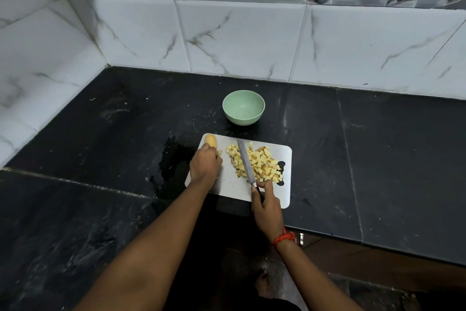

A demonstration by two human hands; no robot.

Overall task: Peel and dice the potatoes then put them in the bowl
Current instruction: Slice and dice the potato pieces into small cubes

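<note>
Fingers (267, 186) of the right hand (266, 206) wrap round the knife (244, 159) handle, blade lying across the diced potato (262, 164) pile, probably to gather it. On my feed the left hand (205, 163) curls round the peeled potato (211, 141) at the board's (227, 184) 10 o'clock, out of the blade's way. Empty bowl (243, 107) sits at 12.

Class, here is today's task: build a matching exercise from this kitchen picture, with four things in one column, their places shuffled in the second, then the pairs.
1 bowl
2 knife
3 whole potato
4 diced potato

A heaped on the cutting board
B on the counter beyond the board
C held by the right hand
D held by the left hand

Pairs: 1-B, 2-C, 3-D, 4-A
</note>
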